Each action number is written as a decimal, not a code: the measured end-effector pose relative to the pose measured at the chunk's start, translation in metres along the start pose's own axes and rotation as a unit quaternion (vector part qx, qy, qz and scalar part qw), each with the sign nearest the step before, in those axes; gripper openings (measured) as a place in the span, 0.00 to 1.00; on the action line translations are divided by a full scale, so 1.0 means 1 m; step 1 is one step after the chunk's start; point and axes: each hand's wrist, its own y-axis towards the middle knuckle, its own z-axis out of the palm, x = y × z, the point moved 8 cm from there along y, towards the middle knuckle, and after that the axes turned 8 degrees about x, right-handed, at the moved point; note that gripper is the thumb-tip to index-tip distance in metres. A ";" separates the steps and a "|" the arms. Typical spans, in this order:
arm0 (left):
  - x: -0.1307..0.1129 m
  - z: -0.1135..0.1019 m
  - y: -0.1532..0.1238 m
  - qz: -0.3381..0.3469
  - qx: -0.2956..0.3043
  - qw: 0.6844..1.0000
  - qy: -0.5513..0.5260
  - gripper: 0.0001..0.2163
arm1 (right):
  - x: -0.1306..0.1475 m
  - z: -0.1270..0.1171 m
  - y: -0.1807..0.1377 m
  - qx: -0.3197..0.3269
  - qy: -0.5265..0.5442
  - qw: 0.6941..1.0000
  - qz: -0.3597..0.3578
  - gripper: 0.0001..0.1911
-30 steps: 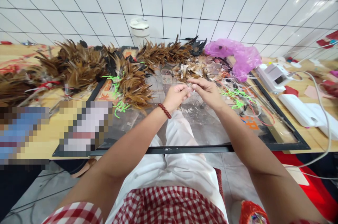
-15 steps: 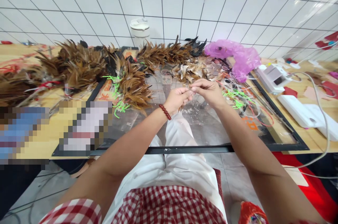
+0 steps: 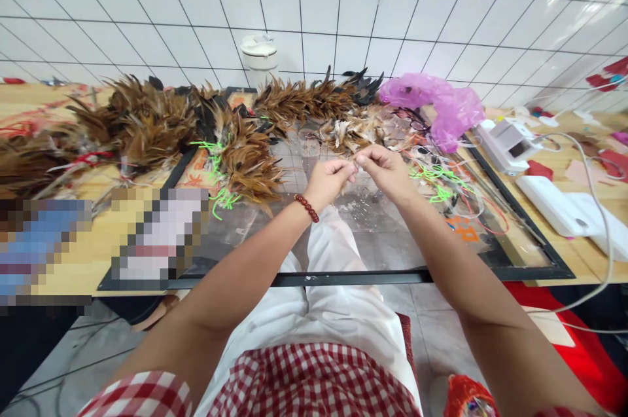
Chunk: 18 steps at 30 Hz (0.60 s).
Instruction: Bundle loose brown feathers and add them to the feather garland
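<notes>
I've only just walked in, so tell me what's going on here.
A person's left hand and right hand meet over a black-framed clear panel, their fingertips pinching a small item too tiny to make out. Loose feathers lie just beyond the hands. A bunch of brown feathers lies to the left, and a purple bag sits at the far right.

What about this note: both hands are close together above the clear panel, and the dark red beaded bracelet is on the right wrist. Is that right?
Not quite: the beaded bracelet circles the wrist of the left hand, as the head view shows. Both hands are indeed close together above the clear panel.
</notes>
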 end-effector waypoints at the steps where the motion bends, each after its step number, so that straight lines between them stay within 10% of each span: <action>1: -0.002 -0.006 0.001 0.015 -0.026 0.999 -0.026 0.09 | 0.004 -0.002 -0.001 -0.010 -0.029 0.999 -0.018 0.16; 7: -0.010 -0.037 0.010 0.082 -0.124 0.970 -0.194 0.07 | 0.016 0.032 -0.007 0.096 -0.200 0.970 -0.100 0.15; 13: -0.011 -0.041 0.011 0.054 -0.110 0.960 -0.251 0.07 | 0.020 0.072 -0.022 0.333 -0.222 0.904 -0.148 0.21; 18: -0.007 -0.032 0.008 0.013 -0.067 0.955 -0.289 0.07 | 0.009 0.015 -0.008 0.210 -0.281 0.933 -0.080 0.19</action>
